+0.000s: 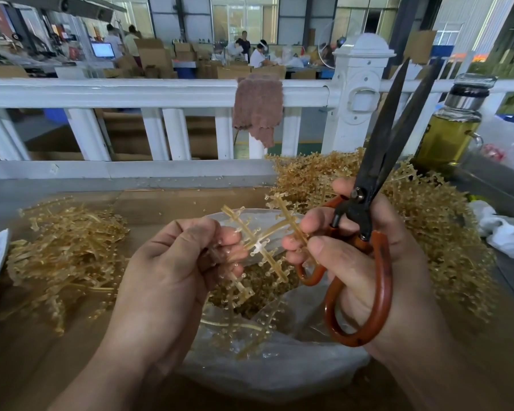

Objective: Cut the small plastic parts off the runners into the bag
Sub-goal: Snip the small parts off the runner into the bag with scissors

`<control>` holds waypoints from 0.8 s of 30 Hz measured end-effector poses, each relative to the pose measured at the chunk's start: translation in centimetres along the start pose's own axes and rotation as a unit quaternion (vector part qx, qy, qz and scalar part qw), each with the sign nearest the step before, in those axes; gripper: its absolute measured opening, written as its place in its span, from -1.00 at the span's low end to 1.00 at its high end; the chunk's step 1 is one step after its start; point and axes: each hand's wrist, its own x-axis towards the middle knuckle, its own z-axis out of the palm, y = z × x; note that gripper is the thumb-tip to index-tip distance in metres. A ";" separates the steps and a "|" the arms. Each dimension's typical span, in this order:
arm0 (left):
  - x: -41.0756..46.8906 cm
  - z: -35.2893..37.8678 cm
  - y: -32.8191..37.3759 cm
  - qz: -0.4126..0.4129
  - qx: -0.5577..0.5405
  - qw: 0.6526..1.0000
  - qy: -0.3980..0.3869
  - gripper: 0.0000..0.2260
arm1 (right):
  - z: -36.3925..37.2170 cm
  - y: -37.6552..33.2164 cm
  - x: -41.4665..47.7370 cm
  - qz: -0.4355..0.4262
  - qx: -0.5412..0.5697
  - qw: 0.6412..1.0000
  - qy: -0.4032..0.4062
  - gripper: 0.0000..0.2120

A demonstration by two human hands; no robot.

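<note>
Over the open mouth of the bag [279, 369], your two hands share one amber runner [268, 244]. It hangs between them, just above the cut parts already heaped inside. Your left hand [172, 262] has its fingers curled round the runner's left end. Your right hand [368, 262] pinches the right branch with thumb and fingertips and also grips the red handles of the scissors [379, 155]. The runner's spines slant from far left to near right, with small parts showing along both edges. The coming cut seems to turn on one relation: the blades stand apart and point up and away, toward the white fence, so the runner lies below and left of them at your fingertips. The right hand would probably have to let go of the branch and tip the blades down across a spine. A pile of runners [428, 221] rises on the table [175, 200] to the right, and another heap [66, 241] lies well apart to the left.
</note>
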 end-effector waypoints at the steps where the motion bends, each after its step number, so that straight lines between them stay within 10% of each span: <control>1: 0.0 0.0 0.0 0.002 0.006 1.000 -0.001 -0.88 | 0.0 0.0 0.0 -0.001 0.008 1.000 0.001 -0.50; 24: 0.5 -0.6 -0.2 -0.014 -0.068 0.997 -0.033 -0.71 | -0.7 -0.5 0.7 0.045 0.098 0.994 0.021 -0.48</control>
